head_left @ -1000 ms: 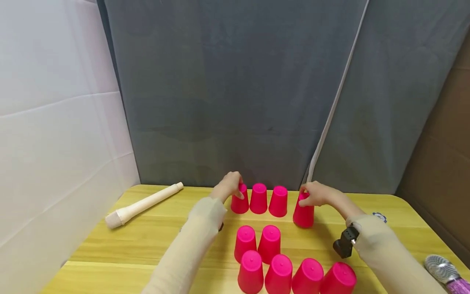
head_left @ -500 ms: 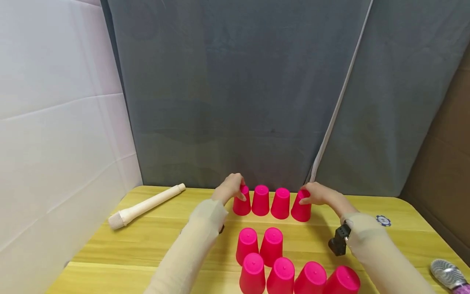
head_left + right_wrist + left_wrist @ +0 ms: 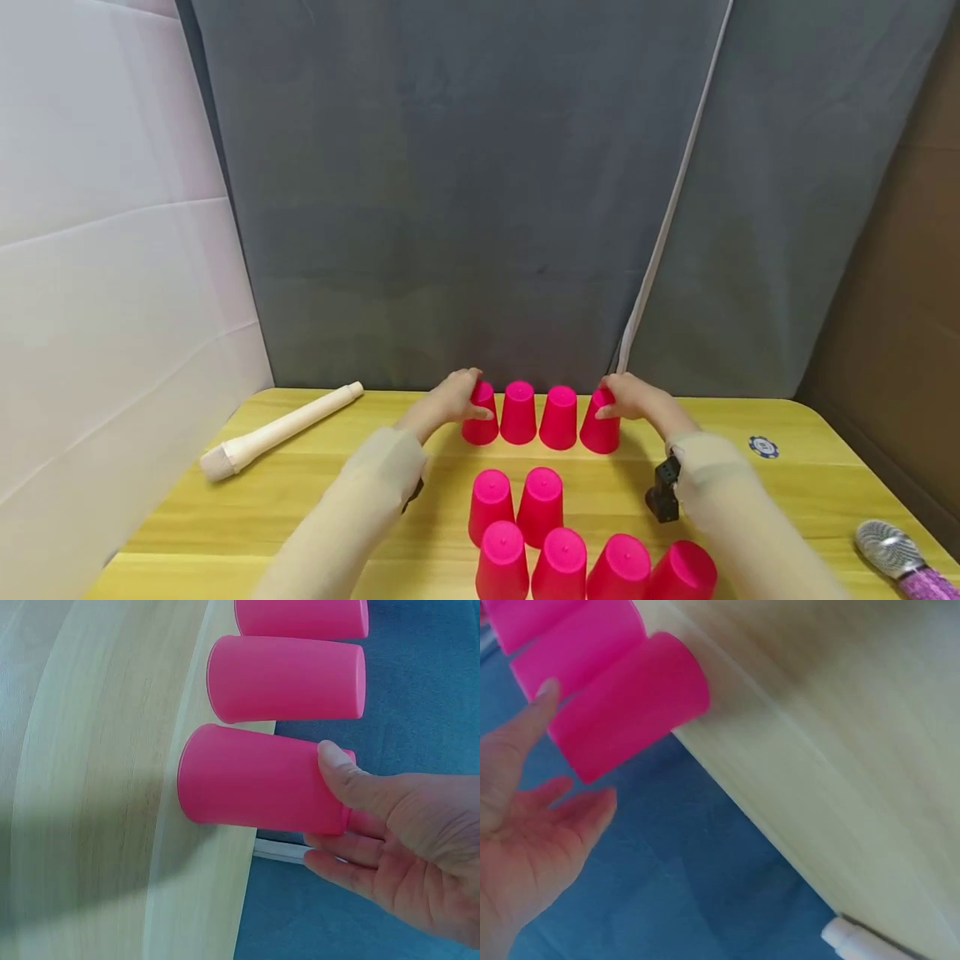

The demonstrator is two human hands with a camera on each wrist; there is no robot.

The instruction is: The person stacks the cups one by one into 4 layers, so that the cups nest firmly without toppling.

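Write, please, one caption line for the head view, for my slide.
Two hands, left hand and right hand, touch the end cups of a far row of four upside-down pink cups on a yellow table.

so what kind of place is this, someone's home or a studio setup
Probably a makeshift recording booth, not a lived-in room: a grey fabric backdrop and white panel wall in a small yellow wooden table holding upturned pink cups.

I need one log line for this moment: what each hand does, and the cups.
left hand: touches leftmost back-row cup | right hand: touches rightmost back-row cup | back row: four upturned pink cups on table
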